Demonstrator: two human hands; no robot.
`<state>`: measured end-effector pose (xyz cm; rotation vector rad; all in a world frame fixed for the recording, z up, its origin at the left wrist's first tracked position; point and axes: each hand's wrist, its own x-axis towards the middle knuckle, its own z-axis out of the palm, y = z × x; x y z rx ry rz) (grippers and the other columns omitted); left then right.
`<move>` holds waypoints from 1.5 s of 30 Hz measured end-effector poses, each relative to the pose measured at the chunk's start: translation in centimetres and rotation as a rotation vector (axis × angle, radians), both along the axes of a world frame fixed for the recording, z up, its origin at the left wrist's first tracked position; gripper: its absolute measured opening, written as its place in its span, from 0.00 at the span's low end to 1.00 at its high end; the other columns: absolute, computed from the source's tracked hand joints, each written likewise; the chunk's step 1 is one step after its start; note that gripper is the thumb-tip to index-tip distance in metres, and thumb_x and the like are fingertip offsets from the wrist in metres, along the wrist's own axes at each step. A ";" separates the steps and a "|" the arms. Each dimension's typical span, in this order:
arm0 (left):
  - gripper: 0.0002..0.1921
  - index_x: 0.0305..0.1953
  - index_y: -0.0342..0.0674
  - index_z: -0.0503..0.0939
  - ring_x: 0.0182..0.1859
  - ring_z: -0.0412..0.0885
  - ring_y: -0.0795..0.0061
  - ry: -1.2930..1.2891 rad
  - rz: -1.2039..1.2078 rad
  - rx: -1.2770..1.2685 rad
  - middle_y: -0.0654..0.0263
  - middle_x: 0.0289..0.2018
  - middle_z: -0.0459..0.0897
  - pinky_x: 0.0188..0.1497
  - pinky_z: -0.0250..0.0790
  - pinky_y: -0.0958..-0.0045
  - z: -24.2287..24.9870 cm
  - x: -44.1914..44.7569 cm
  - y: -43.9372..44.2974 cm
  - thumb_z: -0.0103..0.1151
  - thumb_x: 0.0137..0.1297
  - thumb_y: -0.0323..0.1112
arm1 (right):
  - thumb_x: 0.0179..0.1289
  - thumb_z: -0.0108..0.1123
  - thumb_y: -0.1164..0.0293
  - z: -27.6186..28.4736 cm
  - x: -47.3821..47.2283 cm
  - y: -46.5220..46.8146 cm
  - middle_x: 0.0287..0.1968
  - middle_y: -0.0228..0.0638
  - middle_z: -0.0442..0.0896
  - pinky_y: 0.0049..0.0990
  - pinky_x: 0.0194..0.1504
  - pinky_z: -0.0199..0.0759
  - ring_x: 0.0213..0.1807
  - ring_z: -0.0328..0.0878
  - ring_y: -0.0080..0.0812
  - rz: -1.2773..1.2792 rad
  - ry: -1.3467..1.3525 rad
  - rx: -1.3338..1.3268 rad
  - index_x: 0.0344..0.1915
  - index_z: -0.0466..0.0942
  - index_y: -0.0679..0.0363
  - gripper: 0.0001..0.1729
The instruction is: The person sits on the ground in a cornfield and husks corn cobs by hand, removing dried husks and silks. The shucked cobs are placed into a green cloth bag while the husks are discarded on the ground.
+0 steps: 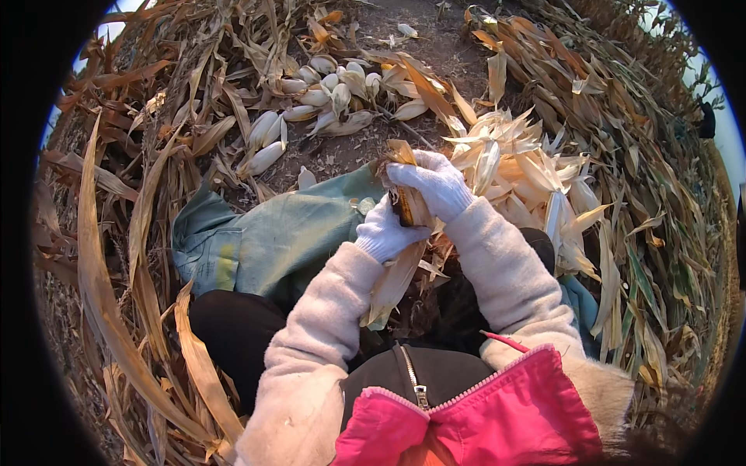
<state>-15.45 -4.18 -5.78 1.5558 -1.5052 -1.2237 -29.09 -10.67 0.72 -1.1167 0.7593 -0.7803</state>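
Both hands wear white knitted gloves and meet around one partly husked ear of corn (403, 207), whose yellow kernels show between peeled husk leaves. My left hand (387, 229) grips its lower part, with the thumb pointing right. Above it, my right hand (432, 182) holds husk near the top of the ear. Loose husk (396, 282) hangs below my left hand. A green cloth (291, 227) lies under and left of the hands, over the ground. Right of my right hand is a heap of pale peeled husks (524, 169).
Several ears in pale husks (338, 93) lie on the bare soil (315, 148) ahead. Dry corn stalks and leaves (111, 279) are piled on the left, and more stalks (653, 175) on the right. A dark knee (236, 332) is at the lower left.
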 end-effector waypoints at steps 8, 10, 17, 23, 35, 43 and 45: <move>0.48 0.70 0.36 0.67 0.64 0.80 0.63 0.322 0.032 -0.023 0.55 0.61 0.82 0.69 0.72 0.63 -2.7 0.6 -0.2 0.86 0.47 0.34 | 0.78 0.59 0.65 -1.6 0.4 -0.4 0.43 0.40 0.88 0.34 0.52 0.83 0.42 0.85 0.35 -0.242 -0.405 0.214 0.50 0.81 0.69 0.16; 0.49 0.70 0.37 0.67 0.65 0.79 0.64 0.369 0.098 0.088 0.57 0.61 0.82 0.69 0.73 0.62 -2.8 0.3 0.2 0.86 0.47 0.32 | 0.82 0.55 0.60 -1.8 0.3 -0.6 0.41 0.41 0.87 0.39 0.53 0.83 0.42 0.84 0.38 -0.261 -0.538 0.330 0.49 0.81 0.67 0.18; 0.48 0.74 0.35 0.62 0.65 0.78 0.64 0.805 0.473 -0.424 0.58 0.65 0.76 0.68 0.72 0.64 -1.1 -1.0 -0.9 0.81 0.55 0.28 | 0.80 0.59 0.60 -1.4 0.6 -0.6 0.36 0.39 0.87 0.36 0.44 0.83 0.36 0.84 0.36 -0.477 -0.538 0.274 0.44 0.83 0.62 0.16; 0.29 0.65 0.35 0.74 0.54 0.82 0.69 0.997 0.569 -0.133 0.61 0.56 0.82 0.58 0.77 0.66 -1.6 0.4 -1.3 0.74 0.66 0.36 | 0.81 0.58 0.59 -2.2 1.9 0.3 0.33 0.37 0.86 0.32 0.43 0.83 0.35 0.83 0.32 -0.394 -0.488 0.249 0.45 0.83 0.66 0.19; 0.23 0.56 0.39 0.74 0.41 0.85 0.62 1.193 0.899 -0.250 0.59 0.42 0.84 0.44 0.84 0.60 -1.5 7.4 -3.0 0.69 0.71 0.47 | 0.55 0.78 0.45 -0.2 -1.2 -0.4 0.63 0.52 0.81 0.38 0.66 0.73 0.64 0.79 0.47 -0.193 0.612 -0.390 0.68 0.73 0.67 0.51; 0.22 0.54 0.40 0.77 0.45 0.85 0.66 1.108 0.545 -0.362 0.61 0.41 0.85 0.48 0.82 0.65 2.4 5.0 -1.0 0.64 0.73 0.52 | 0.47 0.79 0.47 -1.8 1.2 2.5 0.54 0.44 0.87 0.36 0.61 0.74 0.56 0.83 0.41 0.528 0.650 -0.247 0.65 0.77 0.56 0.46; 0.23 0.55 0.40 0.77 0.45 0.84 0.68 1.184 0.541 -0.320 0.63 0.42 0.85 0.49 0.80 0.67 3.2 4.6 -0.5 0.65 0.72 0.52 | 0.47 0.78 0.52 -2.1 2.0 3.3 0.47 0.40 0.89 0.34 0.57 0.76 0.49 0.85 0.37 0.459 0.611 -0.199 0.57 0.82 0.55 0.37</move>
